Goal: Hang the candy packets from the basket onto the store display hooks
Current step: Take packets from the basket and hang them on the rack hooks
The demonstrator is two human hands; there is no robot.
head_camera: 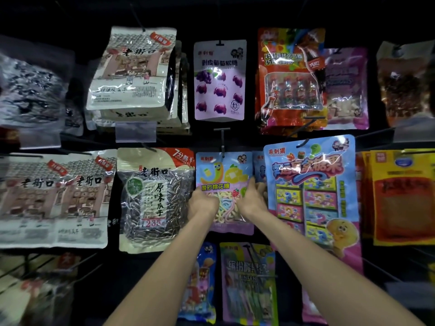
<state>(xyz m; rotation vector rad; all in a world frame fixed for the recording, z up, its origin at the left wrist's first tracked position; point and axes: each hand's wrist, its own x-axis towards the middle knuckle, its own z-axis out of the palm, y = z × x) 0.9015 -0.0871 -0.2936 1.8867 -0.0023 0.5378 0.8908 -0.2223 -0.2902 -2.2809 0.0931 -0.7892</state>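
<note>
- Blue-and-pink assorted-candy packet (310,191): right of centre, hanging.
- Sunflower-seed packet (153,198): left of centre, hanging.
- Sour marshmallow candy packet (223,182): centre of frame, between the two above. Its top edge meets the display hook (222,140); whether it is threaded on cannot be told.
- Left hand (203,203): grips the marshmallow packet's left edge, fingers curled.
- Right hand (253,196): holds its right edge, fingers wrapped around the side.
</note>
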